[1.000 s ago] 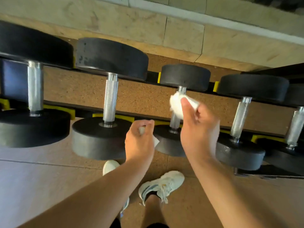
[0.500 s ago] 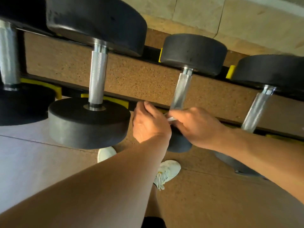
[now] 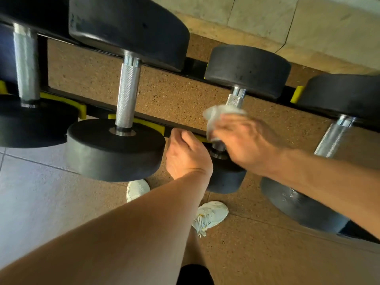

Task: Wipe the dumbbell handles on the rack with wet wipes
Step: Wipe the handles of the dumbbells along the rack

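Note:
Black dumbbells with knurled steel handles lie across a black rack (image 3: pixel 195 65) with yellow cradles. My right hand (image 3: pixel 246 145) grips a crumpled white wet wipe (image 3: pixel 220 114) wrapped round the handle (image 3: pixel 235 98) of the small third dumbbell; only the handle's top and bottom ends show. My left hand (image 3: pixel 187 155) hovers with curled fingers by the front rail, just left of that dumbbell's near head, and nothing shows in it. The larger dumbbell's bare handle (image 3: pixel 127 95) is to its left.
Another dumbbell handle (image 3: pixel 26 64) stands at the far left and one more (image 3: pixel 333 136) at the right, partly behind my right forearm. My white shoes (image 3: pixel 209 214) stand on the cork-coloured floor below the rack. A pale stone wall runs behind.
The view has moved closer and left. My hands met low at the third dumbbell's handle, then my right hand slid the wipe up the handle; my left hand drew slightly away.

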A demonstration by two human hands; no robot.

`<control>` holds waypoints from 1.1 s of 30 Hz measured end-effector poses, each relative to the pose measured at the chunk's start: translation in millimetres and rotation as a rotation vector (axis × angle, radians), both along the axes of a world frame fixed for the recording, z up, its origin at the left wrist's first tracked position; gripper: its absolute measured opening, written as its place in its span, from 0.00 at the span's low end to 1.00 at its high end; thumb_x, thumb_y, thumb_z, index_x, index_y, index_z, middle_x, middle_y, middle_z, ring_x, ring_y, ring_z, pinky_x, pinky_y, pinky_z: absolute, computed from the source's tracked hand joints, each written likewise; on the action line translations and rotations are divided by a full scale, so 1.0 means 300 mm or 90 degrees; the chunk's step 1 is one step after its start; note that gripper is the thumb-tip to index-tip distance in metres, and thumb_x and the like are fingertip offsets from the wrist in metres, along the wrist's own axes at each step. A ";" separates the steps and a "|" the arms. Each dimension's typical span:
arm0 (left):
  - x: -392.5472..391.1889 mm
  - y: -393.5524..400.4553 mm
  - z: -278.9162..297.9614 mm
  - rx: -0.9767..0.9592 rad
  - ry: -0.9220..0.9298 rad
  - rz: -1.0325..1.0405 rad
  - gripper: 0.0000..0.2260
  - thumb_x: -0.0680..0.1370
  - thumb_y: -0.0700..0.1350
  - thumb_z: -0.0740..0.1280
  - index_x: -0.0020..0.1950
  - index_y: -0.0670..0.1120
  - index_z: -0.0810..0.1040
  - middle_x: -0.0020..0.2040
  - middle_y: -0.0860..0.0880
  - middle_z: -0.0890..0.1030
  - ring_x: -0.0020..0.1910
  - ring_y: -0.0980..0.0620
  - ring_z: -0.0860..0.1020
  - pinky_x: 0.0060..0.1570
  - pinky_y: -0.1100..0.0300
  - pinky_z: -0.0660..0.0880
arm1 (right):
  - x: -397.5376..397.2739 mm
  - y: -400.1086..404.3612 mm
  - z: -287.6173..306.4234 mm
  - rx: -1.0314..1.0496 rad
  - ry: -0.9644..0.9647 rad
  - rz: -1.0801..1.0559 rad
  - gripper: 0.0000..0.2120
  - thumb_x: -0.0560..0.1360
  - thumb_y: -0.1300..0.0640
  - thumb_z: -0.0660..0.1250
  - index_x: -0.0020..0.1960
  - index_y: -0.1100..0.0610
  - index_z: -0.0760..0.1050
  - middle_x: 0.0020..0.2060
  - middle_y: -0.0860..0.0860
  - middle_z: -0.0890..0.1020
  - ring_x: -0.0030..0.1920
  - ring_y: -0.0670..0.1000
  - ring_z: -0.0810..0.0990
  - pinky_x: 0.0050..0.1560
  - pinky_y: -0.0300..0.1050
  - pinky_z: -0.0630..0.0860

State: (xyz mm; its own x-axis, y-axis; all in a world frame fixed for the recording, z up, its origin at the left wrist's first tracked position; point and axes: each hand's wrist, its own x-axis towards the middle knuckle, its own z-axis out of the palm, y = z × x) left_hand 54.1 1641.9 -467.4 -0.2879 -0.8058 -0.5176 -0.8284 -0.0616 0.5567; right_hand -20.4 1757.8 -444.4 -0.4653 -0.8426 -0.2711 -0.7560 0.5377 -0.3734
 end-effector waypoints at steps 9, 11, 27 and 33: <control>0.005 0.003 0.004 0.004 0.021 -0.006 0.13 0.82 0.46 0.54 0.50 0.48 0.78 0.43 0.50 0.76 0.42 0.47 0.69 0.44 0.55 0.61 | -0.011 0.017 0.069 -0.292 0.032 -0.201 0.14 0.83 0.64 0.60 0.66 0.59 0.78 0.62 0.52 0.81 0.60 0.42 0.80 0.60 0.35 0.76; 0.006 0.006 0.002 0.000 0.020 -0.008 0.13 0.82 0.46 0.53 0.49 0.48 0.78 0.43 0.50 0.75 0.43 0.47 0.69 0.45 0.55 0.61 | -0.092 0.004 -0.003 -0.212 0.165 0.013 0.15 0.81 0.68 0.62 0.65 0.62 0.78 0.66 0.57 0.78 0.71 0.55 0.72 0.74 0.52 0.67; 0.008 -0.002 0.003 0.008 0.018 -0.029 0.14 0.81 0.48 0.52 0.50 0.48 0.78 0.45 0.47 0.76 0.43 0.47 0.68 0.46 0.55 0.61 | 0.026 -0.090 0.104 -0.326 -0.409 -1.306 0.07 0.80 0.47 0.65 0.54 0.47 0.80 0.41 0.43 0.78 0.47 0.48 0.79 0.47 0.45 0.78; 0.006 -0.004 0.002 0.008 -0.003 -0.034 0.13 0.82 0.46 0.53 0.49 0.47 0.77 0.43 0.50 0.73 0.43 0.46 0.66 0.45 0.55 0.59 | 0.035 -0.230 0.057 -0.098 -0.117 -0.970 0.17 0.83 0.58 0.59 0.70 0.51 0.73 0.59 0.52 0.83 0.54 0.48 0.83 0.31 0.27 0.69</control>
